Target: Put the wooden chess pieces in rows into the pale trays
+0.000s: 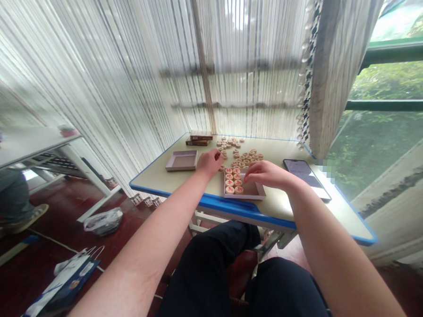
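Observation:
A shallow open box (255, 197) lies near the table's front edge. Two columns of round xiangqi pieces (230, 183) with red characters fill its left part. Over the box, my right hand (267, 173) points its bent fingertips down beside the second column. Those fingertips are pressed together, and what they hold, if anything, is hidden. To the left of the box, my left hand (210, 162) has its fingers curled close to some loose pieces (224, 154). Whether a piece is between them cannot be made out. More loose xiangqi pieces (247, 159) lie scattered behind the box.
A box lid or second shallow tray (182, 160) rests at the left of the table (154, 174). Behind it sit stacked small boxes (199, 138). A phone or tablet (299, 169) lies on the right. Bags (103, 220) are on the floor; a person's leg (16, 195) shows left.

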Demonstrator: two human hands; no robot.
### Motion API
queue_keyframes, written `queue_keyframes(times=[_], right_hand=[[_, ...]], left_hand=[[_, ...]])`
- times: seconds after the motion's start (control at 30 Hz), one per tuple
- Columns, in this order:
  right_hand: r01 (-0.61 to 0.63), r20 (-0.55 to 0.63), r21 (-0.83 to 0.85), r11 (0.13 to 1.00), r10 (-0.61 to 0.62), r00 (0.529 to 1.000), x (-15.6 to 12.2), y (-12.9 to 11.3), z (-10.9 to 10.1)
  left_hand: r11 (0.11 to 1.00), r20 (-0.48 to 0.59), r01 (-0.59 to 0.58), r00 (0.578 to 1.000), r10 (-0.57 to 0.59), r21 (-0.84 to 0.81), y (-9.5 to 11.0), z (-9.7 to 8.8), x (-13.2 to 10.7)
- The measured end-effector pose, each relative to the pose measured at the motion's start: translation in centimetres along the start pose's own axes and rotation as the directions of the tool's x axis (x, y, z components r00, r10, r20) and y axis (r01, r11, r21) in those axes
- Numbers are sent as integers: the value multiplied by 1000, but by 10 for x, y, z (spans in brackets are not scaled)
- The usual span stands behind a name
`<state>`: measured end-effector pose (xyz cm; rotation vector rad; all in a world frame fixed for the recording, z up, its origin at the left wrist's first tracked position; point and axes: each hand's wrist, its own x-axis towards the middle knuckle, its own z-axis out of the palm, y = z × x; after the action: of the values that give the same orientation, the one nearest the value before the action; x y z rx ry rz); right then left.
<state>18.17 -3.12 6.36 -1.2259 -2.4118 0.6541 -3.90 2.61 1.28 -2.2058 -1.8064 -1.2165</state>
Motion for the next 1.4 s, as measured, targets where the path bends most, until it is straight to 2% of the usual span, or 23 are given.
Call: queue_keyframes(times=[0.1, 0.2, 0.4, 0.47, 0.53, 0.77, 0.87, 1.0, 1.13, 1.23, 1.33, 1.4], right_hand=[[-22, -227, -74, 997, 4, 974, 7, 10, 4], [-172, -436, -163, 972, 85, 896, 15, 25, 9], [-342, -611, -96, 935, 216, 761, 22, 51, 7], [-380, -624, -76, 922, 254, 739, 23, 56, 6], [-389, -609, -87, 917, 261, 749, 24, 59, 7], [-345, -525, -100, 933, 245, 815, 29, 57, 13], [-275, -499, -104, 956, 189, 846, 30, 51, 17], [-143, -429, -186, 972, 51, 902, 32, 43, 22], [-103, -383, -180, 978, 27, 923, 37, 45, 24], [-161, -463, -145, 976, 77, 883, 39, 53, 21], [-283, -597, -73, 956, 186, 781, 36, 61, 14], [-354, -640, -22, 935, 259, 723, 33, 64, 10]], left_hand=[[1000, -16, 27, 1000, -27, 15, 0, 0, 0], [999, -13, 42, 999, -42, 16, 0, 1, 1], [996, 48, 31, 998, -35, 84, -3, 2, 3], [993, 117, 67, 990, -78, 93, -3, 2, 4], [991, 179, 86, 979, -103, 98, -5, 3, 4], [985, 176, 114, 975, -136, 130, -9, 8, 8], [982, 196, 144, 966, -166, 123, -10, 9, 9], [980, 205, 176, 960, -193, 97, -11, 9, 9], [975, 207, 206, 954, -219, 83, -12, 8, 10], [976, 196, 213, 956, -218, 50, -11, 7, 10], [978, 192, 208, 959, -207, 15, -10, 5, 9], [981, 184, 193, 964, -191, 7, -9, 5, 9]])
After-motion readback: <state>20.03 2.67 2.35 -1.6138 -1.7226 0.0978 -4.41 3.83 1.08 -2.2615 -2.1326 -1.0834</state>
